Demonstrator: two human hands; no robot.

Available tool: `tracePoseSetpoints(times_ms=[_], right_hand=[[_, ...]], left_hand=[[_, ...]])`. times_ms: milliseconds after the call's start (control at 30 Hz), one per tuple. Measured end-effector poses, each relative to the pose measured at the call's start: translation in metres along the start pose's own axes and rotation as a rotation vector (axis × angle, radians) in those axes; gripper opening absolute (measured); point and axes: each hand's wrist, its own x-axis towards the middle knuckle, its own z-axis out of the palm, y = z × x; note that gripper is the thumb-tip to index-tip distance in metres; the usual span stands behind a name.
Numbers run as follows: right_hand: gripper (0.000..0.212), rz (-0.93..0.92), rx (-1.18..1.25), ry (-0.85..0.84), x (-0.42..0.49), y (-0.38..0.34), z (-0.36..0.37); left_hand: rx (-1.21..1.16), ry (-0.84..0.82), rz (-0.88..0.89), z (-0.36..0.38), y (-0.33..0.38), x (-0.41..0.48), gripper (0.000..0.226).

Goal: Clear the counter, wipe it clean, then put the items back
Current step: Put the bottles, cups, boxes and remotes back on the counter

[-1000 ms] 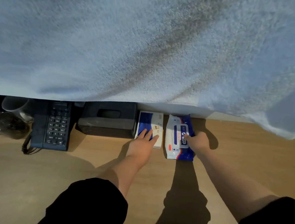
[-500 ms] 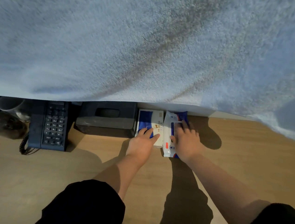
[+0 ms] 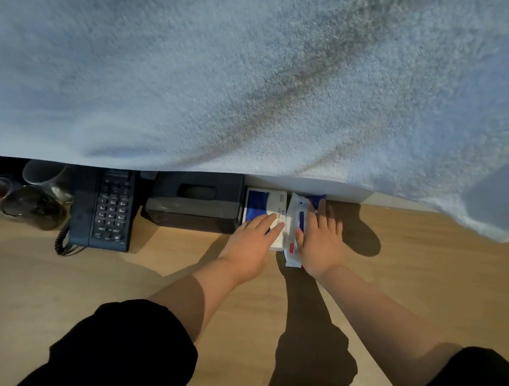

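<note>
**Wooden desk, back edge: two packs lined up in the row**

Wooden desk (image 3: 423, 284) is seen from above, and a pale terry towel (image 3: 258, 70) hanging across the upper view hides the wall. Along the back edge a row is laid: drinking glasses (image 3: 15, 199), a dark telephone (image 3: 104, 210), a black tissue box (image 3: 197, 203), a blue-and-white carton (image 3: 261, 202) just beside that box, and a wet-wipes pack (image 3: 298, 227) against the carton.

The left hand (image 3: 248, 244) is laid on the carton with its fingers (image 3: 270, 222) straight and flat, and nothing is gripped. The right hand (image 3: 319, 244) is pressed on the wipes pack, fingers likewise extended and uncurled.

The put-back step is judged to be in hand and near its end. The pack lies slightly askew, with its near end past the carton's. A light nudge toward the wall is called for next, so that the pack is aligned without the carton being shoved. Both hands can then be lifted away.
</note>
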Motion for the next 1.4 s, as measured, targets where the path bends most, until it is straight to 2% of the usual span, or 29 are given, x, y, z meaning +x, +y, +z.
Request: tracePoseSetpoints(times_ms=[133, 433, 600, 833, 1033, 1167, 1400], right_hand=[[0.06, -0.093, 0.014, 0.096, -0.007, -0.029, -0.024], [0.063, -0.223, 0.068, 0.175, -0.053, -0.156, -0.049], [0.063, -0.335, 0.03, 0.176, -0.103, -0.269, -0.05], [0.067, -0.583, 0.022, 0.235, -0.165, -0.458, -0.044], [0.067, -0.648, -0.002, 0.217, -0.208, -0.6, -0.024], [0.069, -0.723, -0.042, 0.216, -0.221, -0.675, -0.018], [0.074, -0.831, -0.035, 0.188, -0.205, -0.808, 0.003]], left_hand=[[0.143, 0.161, -0.043, -0.028, -0.013, -0.018, 0.072], [0.25, 0.24, -0.252, -0.062, -0.093, -0.12, 0.076], [0.231, 0.286, -0.361, -0.071, -0.166, -0.222, 0.072], [0.193, 0.35, -0.536, -0.081, -0.289, -0.39, 0.073], [0.176, 0.325, -0.697, -0.08, -0.382, -0.521, 0.069], [0.15, 0.332, -0.817, -0.076, -0.442, -0.574, 0.07], [0.1, 0.351, -0.929, -0.075, -0.552, -0.617, 0.069]])
